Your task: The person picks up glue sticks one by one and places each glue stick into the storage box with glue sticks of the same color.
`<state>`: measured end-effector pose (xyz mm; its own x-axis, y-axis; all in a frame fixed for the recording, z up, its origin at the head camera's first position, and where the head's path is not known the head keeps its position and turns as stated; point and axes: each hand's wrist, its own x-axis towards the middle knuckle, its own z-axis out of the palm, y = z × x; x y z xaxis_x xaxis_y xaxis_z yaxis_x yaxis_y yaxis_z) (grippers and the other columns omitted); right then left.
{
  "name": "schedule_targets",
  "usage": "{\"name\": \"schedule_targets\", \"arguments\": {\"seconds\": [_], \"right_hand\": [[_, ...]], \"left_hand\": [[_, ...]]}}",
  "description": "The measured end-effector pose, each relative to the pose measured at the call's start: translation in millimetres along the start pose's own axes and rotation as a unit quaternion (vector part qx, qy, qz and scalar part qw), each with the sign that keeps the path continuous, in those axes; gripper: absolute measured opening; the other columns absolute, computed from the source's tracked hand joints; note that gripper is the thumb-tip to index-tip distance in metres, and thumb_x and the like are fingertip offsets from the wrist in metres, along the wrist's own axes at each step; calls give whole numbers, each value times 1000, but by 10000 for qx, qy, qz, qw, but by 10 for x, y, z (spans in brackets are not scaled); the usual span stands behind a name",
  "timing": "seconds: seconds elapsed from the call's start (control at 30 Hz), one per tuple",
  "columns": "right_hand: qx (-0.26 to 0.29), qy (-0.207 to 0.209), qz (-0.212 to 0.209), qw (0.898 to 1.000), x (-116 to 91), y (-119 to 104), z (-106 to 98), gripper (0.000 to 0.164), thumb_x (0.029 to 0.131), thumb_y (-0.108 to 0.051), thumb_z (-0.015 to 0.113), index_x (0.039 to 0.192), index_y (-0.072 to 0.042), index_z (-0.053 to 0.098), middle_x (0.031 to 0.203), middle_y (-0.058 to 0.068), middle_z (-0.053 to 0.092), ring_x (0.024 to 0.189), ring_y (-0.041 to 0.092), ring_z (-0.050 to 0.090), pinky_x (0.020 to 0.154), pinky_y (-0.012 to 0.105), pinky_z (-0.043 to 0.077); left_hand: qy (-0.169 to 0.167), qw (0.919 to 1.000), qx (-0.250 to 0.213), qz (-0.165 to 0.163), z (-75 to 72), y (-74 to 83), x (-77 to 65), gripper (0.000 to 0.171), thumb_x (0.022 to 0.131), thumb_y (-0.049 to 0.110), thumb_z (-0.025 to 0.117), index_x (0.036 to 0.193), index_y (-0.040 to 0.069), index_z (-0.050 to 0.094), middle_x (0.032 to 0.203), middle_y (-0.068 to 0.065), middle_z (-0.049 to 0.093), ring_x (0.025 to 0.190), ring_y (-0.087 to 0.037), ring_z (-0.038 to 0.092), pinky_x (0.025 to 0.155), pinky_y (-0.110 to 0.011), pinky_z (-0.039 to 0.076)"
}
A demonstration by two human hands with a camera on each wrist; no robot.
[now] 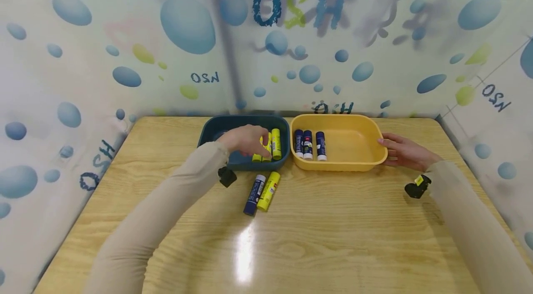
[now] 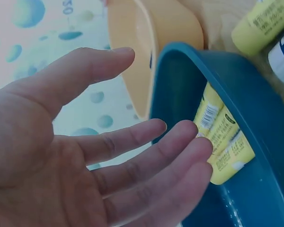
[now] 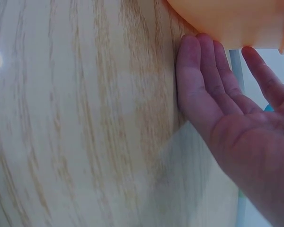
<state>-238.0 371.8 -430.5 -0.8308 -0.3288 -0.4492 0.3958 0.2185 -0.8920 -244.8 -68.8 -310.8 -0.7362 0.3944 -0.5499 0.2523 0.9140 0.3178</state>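
Note:
My left hand point(image 1: 245, 140) hovers over the dark blue bin point(image 1: 245, 166), its fingers spread loosely and holding nothing. Below the fingertips, several yellow glue sticks point(image 1: 276, 143) lie side by side in that bin, as the left wrist view also shows. My right hand point(image 1: 405, 150) rests against the right end of the yellow-orange bin point(image 1: 350, 141), fingertips touching its outer wall. Inside this bin, three navy glue sticks point(image 1: 307, 145) lie at the left end. On the table in front of the bins are a navy glue stick point(image 1: 255, 194) and a yellow glue stick point(image 1: 269, 191).
Both bins stand side by side at the back of the wooden table point(image 1: 333, 229), close to a patterned wall point(image 1: 266, 76). A black wrist camera point(image 1: 226, 176) hangs below the left wrist, and another black camera point(image 1: 416, 189) is at the right wrist.

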Motion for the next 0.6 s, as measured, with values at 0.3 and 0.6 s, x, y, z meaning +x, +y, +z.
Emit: {"name": "schedule_targets", "arguments": {"seconds": [0.3, 0.6], "right_hand": [[23, -11, -26, 10000, -6, -11, 2, 72, 104, -35, 43, 154, -2, 3, 128, 5, 44, 103, 11, 60, 95, 43, 47], [47, 31, -17, 10000, -18, -15, 14, 73, 104, -35, 43, 154, -1, 3, 125, 2, 45, 101, 10, 60, 94, 41, 47]], "left_hand": [[-94, 9953, 686, 679, 91, 56, -110, 41, 87, 28, 73, 119, 7, 60, 99, -4, 59, 82, -19, 54, 73, -31, 46], [-828, 9821, 929, 1417, 217, 27, -163, 40, 89, 21, 72, 124, 10, 58, 97, -2, 61, 85, -16, 54, 73, -29, 46]]}}
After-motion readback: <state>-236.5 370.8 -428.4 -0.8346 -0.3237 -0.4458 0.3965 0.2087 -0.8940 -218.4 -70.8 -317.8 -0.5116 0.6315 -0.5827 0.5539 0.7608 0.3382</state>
